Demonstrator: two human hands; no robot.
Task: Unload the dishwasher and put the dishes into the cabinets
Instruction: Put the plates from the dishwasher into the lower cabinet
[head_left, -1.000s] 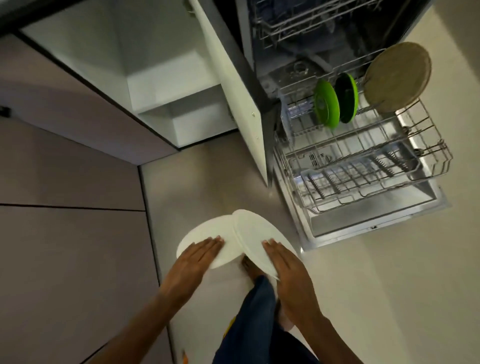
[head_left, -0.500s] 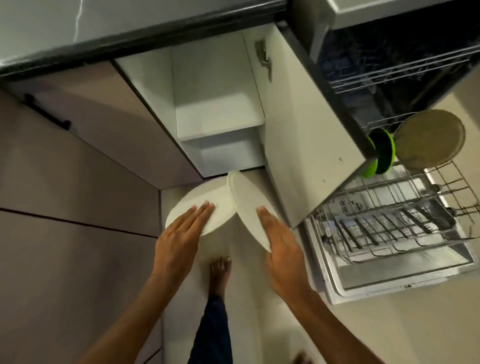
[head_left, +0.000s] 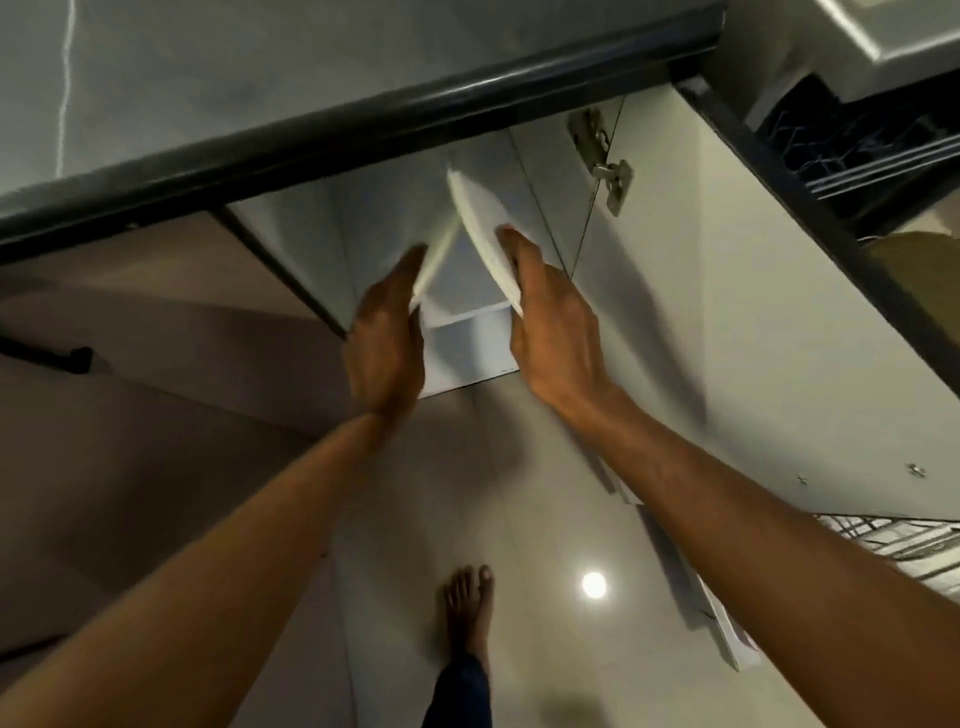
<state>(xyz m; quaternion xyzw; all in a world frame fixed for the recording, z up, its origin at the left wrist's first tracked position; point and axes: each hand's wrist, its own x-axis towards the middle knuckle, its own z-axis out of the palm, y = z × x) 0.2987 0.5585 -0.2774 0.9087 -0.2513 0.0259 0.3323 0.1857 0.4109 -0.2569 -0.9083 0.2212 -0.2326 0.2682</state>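
Note:
I hold two white plates at the mouth of an open lower cabinet (head_left: 467, 317). My left hand (head_left: 387, 332) grips the left white plate (head_left: 434, 265), which is nearly edge-on and blurred. In my right hand (head_left: 550, 322) is the right white plate (head_left: 480, 223), tilted steeply with its top edge inside the cabinet above the white shelf. The dishwasher (head_left: 857, 156) stands open at the upper right, and its lower rack (head_left: 914, 540) sticks out at the right edge.
The cabinet door (head_left: 675, 312) hangs open on the right, between the cabinet and the dishwasher. A dark countertop edge (head_left: 363, 119) runs above the cabinet. A beige round plate (head_left: 914, 254) shows partly at the right. My bare foot (head_left: 467, 608) stands on the glossy floor.
Both hands have carried the plates up and forward from floor level to the cabinet opening. The plates have tilted more upright. The view has swung left, away from the dishwasher rack.

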